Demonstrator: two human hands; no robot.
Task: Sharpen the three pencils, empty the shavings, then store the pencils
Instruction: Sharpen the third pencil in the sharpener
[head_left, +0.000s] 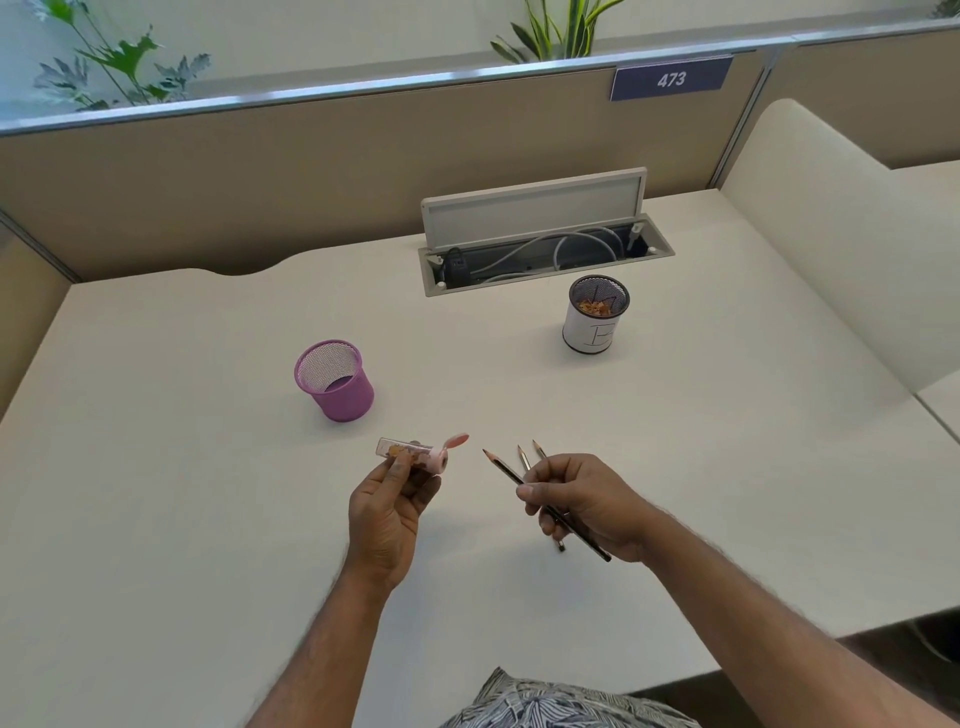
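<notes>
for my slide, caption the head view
Left hand holds a sharpener with shavings, right hand grips three sharpened pencils above the desk.

The left hand (387, 512) and the right hand (587, 501) are bare, as are the forearms (753, 608) behind them, lightly haired along their edges. At the near edge of the bench (156, 519) shows a patch of soft fabric garment (561, 701) printed with grey and white leaf shapes (which garment it is cannot be told).

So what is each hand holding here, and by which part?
The left hand grips the pink sharpener near its middle; the right hand holds three pencils around mid-shaft.
</notes>
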